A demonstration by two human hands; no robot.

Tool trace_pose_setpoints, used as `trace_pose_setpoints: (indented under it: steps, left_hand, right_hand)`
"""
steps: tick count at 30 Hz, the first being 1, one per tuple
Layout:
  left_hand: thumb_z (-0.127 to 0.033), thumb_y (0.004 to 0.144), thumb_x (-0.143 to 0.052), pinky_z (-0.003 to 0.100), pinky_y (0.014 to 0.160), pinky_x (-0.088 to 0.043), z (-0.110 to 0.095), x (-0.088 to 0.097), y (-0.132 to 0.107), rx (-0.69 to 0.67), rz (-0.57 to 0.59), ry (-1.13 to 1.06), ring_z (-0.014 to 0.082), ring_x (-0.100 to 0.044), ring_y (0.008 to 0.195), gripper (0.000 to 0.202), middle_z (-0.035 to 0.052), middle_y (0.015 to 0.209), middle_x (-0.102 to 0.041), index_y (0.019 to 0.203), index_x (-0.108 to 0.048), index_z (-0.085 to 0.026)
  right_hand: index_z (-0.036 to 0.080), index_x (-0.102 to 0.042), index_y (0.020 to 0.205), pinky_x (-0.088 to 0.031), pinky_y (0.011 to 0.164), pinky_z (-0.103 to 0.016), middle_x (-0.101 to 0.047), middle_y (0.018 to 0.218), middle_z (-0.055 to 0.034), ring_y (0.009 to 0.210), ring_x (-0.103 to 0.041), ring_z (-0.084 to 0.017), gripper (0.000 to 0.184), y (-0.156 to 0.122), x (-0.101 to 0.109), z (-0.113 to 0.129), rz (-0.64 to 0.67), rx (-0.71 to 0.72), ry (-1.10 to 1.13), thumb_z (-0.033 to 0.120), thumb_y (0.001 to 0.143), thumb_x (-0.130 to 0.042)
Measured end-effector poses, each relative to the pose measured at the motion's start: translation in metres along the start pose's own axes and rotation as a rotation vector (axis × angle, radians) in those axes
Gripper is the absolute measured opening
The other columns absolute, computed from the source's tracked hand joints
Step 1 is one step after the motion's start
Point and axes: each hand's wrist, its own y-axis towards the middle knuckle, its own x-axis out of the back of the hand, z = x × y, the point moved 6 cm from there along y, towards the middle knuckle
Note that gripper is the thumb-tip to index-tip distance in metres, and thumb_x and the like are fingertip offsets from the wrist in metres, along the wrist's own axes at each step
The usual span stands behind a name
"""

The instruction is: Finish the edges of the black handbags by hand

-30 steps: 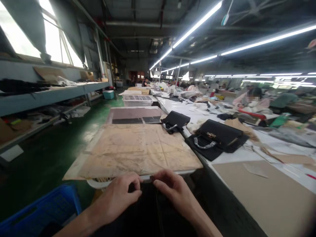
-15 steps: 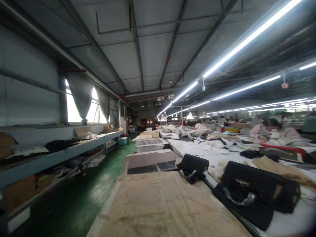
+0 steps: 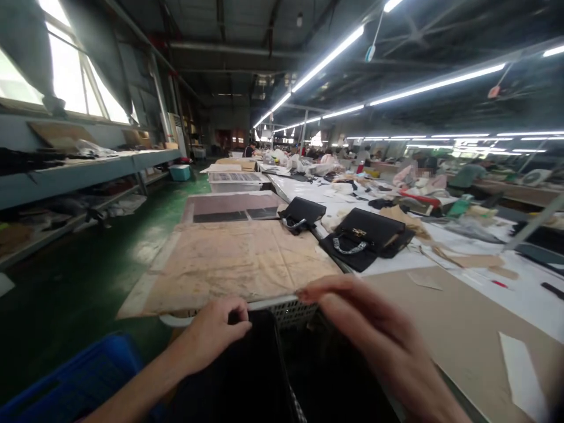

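Observation:
My left hand point(image 3: 218, 326) is closed, thumb and curled fingers at the top edge of a black bag-like piece point(image 3: 247, 376) that hangs low in front of me. This piece has a rounded corner and a raised rim; its lower part runs out of view. A speckled strip point(image 3: 298, 405) shows beside it. Slightly blurred, my right hand point(image 3: 370, 329) reaches leftward with its fingers stretched out and nothing seen in them. Its fingertips are near the brown cloth point(image 3: 233, 258) and the white perforated crate point(image 3: 291, 311); whether they touch is unclear.
Two black handbags point(image 3: 365, 232) point(image 3: 304, 212) with wrapped handles lie at the white table's edge. A tan board point(image 3: 467, 311) covers the table at right. A blue crate point(image 3: 83, 376) stands lower left. Shelving point(image 3: 88, 176) lines the green aisle point(image 3: 145, 241). A person point(image 3: 423, 173) sits beyond the table.
The view has tilted down and shifted right. Both my hands, the black piece, the blue crate and the tan board have come into sight.

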Motion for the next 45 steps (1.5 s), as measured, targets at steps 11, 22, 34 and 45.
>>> trace_pose_setpoints:
  steps: [11,22,34,45]
  left_hand:
    - [-0.016,0.076,-0.059,0.030,0.083,-0.042,0.015,-0.009,0.015,-0.010,-0.014,-0.099,0.0204,-0.064,0.096,0.011,0.0000,0.097,-0.072,0.066,-0.057,-0.020]
    - [-0.011,0.072,-0.057,0.029,0.087,-0.044,0.010,-0.015,0.020,0.050,0.014,-0.075,0.0207,-0.065,0.103,0.013,0.0016,0.110,-0.072,0.063,-0.055,-0.020]
    - [-0.011,0.073,-0.056,0.030,0.090,-0.046,0.003,-0.020,0.016,0.045,-0.006,-0.032,0.0222,-0.064,0.107,0.014,0.0029,0.116,-0.070,0.064,-0.050,-0.021]
    - [-0.020,0.076,-0.062,0.038,0.104,-0.040,0.018,-0.018,0.010,0.122,-0.017,-0.091,0.0263,-0.059,0.119,0.011,0.0034,0.126,-0.067,0.065,-0.061,-0.022]
  right_hand:
    - [0.020,-0.078,0.086,-0.048,0.083,-0.027,-0.072,0.096,-0.0016,0.089,-0.067,-0.018,0.013,0.050,-0.076,-0.084,0.354,-0.062,-0.237,0.014,0.075,-0.083]
    - [0.018,-0.073,0.090,-0.049,0.067,-0.025,-0.075,0.081,-0.0001,0.074,-0.068,-0.017,0.009,0.046,-0.082,-0.123,0.313,-0.286,-0.040,0.017,0.081,-0.073]
    - [0.017,-0.078,0.086,-0.046,0.069,-0.026,-0.074,0.078,0.0001,0.072,-0.063,-0.016,0.013,0.038,-0.082,-0.133,0.259,-0.466,0.379,0.028,0.082,-0.070]
    - [0.016,-0.077,0.083,-0.046,0.070,-0.026,-0.073,0.077,-0.0008,0.073,-0.063,-0.016,0.016,0.040,-0.079,-0.130,0.227,-0.450,0.379,0.030,0.083,-0.071]
